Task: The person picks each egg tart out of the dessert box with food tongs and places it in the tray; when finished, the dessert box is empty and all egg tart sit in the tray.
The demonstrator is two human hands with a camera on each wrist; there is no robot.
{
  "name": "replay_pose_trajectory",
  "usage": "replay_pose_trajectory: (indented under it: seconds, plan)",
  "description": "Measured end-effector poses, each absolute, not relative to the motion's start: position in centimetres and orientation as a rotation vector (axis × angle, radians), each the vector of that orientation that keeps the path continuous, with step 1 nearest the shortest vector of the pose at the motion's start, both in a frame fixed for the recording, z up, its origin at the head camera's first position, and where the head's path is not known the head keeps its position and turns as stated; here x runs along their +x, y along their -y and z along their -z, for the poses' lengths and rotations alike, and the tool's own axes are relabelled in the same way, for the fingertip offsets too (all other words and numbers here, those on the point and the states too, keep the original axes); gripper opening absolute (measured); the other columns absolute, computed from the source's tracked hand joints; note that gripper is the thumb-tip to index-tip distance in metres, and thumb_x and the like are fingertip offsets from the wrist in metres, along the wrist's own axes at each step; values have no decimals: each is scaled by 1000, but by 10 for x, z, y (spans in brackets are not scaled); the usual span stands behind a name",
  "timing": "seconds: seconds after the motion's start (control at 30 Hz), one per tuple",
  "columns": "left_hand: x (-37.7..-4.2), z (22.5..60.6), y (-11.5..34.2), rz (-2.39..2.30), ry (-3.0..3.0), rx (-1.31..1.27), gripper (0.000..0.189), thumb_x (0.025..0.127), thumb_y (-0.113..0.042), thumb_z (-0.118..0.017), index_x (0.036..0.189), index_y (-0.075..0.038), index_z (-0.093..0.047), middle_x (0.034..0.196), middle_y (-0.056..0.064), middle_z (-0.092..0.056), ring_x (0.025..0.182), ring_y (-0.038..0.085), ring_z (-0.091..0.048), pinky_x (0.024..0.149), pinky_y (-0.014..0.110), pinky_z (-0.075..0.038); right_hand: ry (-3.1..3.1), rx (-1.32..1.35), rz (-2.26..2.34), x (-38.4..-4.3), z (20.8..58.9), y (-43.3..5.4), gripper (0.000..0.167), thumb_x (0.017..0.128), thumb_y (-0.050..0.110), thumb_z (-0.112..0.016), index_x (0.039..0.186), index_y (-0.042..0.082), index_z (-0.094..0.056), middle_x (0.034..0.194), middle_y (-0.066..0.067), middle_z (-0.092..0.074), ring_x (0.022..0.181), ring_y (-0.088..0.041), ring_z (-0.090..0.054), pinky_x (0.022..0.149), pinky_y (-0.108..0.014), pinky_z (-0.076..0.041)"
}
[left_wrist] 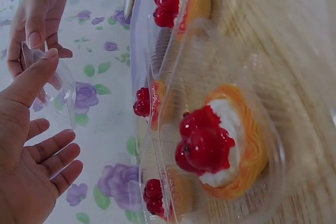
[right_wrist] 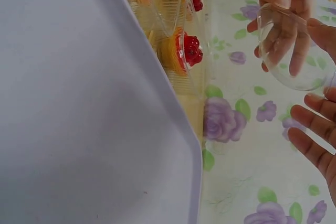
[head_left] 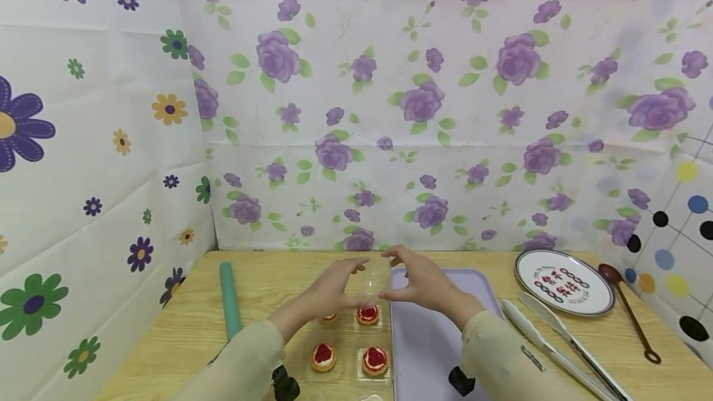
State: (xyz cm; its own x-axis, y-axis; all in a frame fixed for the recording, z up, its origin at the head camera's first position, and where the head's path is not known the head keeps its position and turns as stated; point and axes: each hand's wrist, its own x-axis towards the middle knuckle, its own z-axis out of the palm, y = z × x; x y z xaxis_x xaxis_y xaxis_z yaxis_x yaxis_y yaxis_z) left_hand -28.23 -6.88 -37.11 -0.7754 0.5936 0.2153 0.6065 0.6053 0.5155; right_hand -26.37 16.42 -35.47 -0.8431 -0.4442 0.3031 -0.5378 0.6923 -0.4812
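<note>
A clear plastic dome lid [head_left: 375, 278] is held up between both hands, above the far row of fruit tarts. My left hand [head_left: 332, 283] pinches its left edge between thumb and fingers. At the opposite edge my right hand [head_left: 419, 277] grips with thumb and fingertips; its lower fingers spread loose in the right wrist view. Below them several red-topped tarts [head_left: 375, 361] sit in clear plastic trays [head_left: 374, 380] on the wooden table. The left wrist view shows one tart [left_wrist: 226, 145] close up, with red fruit and white cream in its pastry shell.
Right of the tarts lies a lilac tray [head_left: 429, 351]. Metal tongs [head_left: 562, 345], a white plate [head_left: 565, 281] with red lettering and a brown ladle [head_left: 629, 308] lie farther right. A green roll [head_left: 229, 299] lies on the left; flowered sheets [head_left: 390, 110] stand behind.
</note>
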Motion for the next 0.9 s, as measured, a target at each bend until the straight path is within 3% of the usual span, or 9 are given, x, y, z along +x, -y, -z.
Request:
replay_pose_trajectory:
  seconds: [0.2,0.37,0.6,0.9]
  plan:
    - [-291,368,68,870,2814,-985,83,76,-46,-79,139,-3,-47,129,17,-57,121,33,-52,100,50,-46,2754,844,-885,-271,357,-165,74,78,48,-76,136,14,-46,128,-10,-61,114,-29,-61,81,-42,-56]
    - [-299,359,66,689,2844,-969,80,73,-43,-81,134,-1,-51,126,17,-58,122,36,-51,102,50,-44,2827,845,-759,-285,355,-164,80,79,52,-73,142,11,-44,134,-7,-58,118,-26,-59,92,-45,-53]
    - [-317,355,63,518,2895,-920,76,73,-39,-82,135,-5,-53,140,18,-51,131,38,-44,109,53,-37,2948,809,-560,-303,353,-156,78,78,46,-75,141,9,-47,134,-9,-58,121,-29,-57,101,-48,-47]
    - [-338,362,56,422,2962,-879,75,73,-35,-82,136,-6,-52,143,14,-50,133,34,-43,112,55,-31,3037,705,-394,-325,364,-146,79,78,41,-77,142,6,-45,140,-15,-52,130,-33,-50,108,-46,-42]
